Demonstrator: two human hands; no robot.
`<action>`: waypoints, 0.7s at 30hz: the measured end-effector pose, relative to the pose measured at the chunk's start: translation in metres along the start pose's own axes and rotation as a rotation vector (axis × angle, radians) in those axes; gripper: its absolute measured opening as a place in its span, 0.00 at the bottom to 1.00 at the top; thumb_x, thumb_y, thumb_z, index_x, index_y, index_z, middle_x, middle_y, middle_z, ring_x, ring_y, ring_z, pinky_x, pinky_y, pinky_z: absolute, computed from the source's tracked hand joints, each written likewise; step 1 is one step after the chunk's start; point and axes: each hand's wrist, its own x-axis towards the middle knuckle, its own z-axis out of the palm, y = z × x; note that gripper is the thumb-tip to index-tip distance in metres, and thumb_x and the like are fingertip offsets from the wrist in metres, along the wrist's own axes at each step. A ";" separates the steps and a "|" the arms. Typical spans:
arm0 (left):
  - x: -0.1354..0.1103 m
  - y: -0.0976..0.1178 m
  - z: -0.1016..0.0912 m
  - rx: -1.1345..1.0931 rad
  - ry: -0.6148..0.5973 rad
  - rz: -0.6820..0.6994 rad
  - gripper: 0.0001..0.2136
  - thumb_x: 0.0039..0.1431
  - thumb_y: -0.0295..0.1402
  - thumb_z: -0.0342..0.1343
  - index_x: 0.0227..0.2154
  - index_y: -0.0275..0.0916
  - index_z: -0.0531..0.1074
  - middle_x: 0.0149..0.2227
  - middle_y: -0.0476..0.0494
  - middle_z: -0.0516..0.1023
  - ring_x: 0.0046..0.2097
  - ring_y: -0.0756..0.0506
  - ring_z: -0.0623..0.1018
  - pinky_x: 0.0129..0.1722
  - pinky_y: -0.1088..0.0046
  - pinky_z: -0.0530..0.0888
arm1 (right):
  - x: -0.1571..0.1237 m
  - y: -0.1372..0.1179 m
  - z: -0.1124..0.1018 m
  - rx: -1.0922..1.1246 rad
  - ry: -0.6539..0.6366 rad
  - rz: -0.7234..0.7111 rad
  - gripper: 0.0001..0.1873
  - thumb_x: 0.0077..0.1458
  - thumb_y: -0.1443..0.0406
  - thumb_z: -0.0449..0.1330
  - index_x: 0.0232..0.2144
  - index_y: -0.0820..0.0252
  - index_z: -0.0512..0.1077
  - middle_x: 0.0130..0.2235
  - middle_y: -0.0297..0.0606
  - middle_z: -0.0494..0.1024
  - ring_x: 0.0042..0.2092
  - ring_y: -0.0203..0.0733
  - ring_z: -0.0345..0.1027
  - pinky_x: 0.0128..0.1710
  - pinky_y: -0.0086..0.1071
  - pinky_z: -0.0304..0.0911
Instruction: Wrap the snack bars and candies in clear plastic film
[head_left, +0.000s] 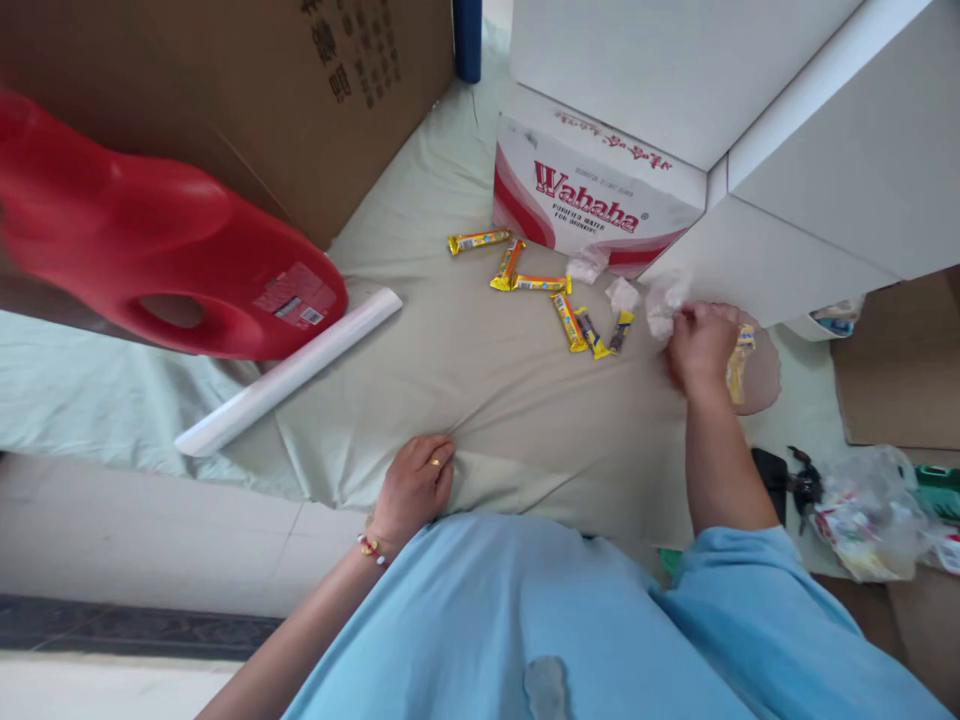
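Observation:
My right hand [703,348] is closed, its fingertips pinching a crumpled white tissue [666,302] in front of the white boxes. Beside that hand, a yellow wrapper [739,362] lies on a round, pinkish flat patch [763,375]. My left hand [416,475], with a ring and a beaded bracelet, rests curled at the near edge of the pale cloth [450,370]; its fingertips are partly hidden. Several yellow-wrapped snack sticks [541,284] lie in a loose line on the cloth. Two more crumpled tissues [622,294] sit between them and my right hand.
A Wahaba-style water carton printed "Wahaha" [592,195] stands at the back under white boxes [622,70]. Left are a red jug [165,240], a white roll [292,372] and a large brown carton [225,90]. Plastic bags [870,515] lie at right.

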 end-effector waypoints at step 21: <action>0.084 0.079 0.026 -1.642 -0.494 -0.873 0.19 0.45 0.35 0.79 0.39 0.38 0.80 0.36 0.46 0.82 0.36 0.49 0.80 0.38 0.74 0.76 | -0.231 -0.080 0.032 1.466 -0.711 0.724 0.22 0.43 0.52 0.78 0.35 0.56 0.78 0.24 0.27 0.70 0.22 0.31 0.57 0.21 0.27 0.54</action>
